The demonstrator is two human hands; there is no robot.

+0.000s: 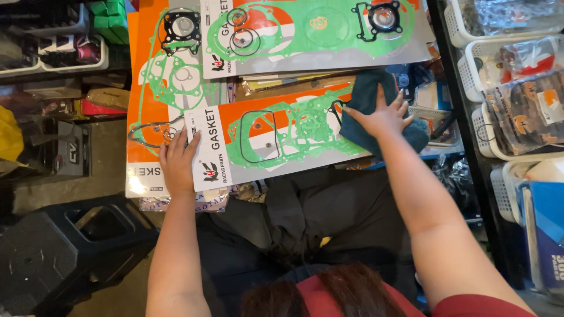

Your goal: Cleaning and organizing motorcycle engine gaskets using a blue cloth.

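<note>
A flat gasket set package, with orange backing and green gaskets under clear film, lies across a stack of similar packs. My left hand presses flat on its left end, over the white label strip. My right hand lies spread on a dark blue cloth, which rests on the package's right end. Another gasket pack lies above it, and a third lies underneath at the left.
White wire baskets with bagged parts line the right side. A black plastic stool stands at lower left. Boxes and bins crowd the left. A blue box sits at the right edge.
</note>
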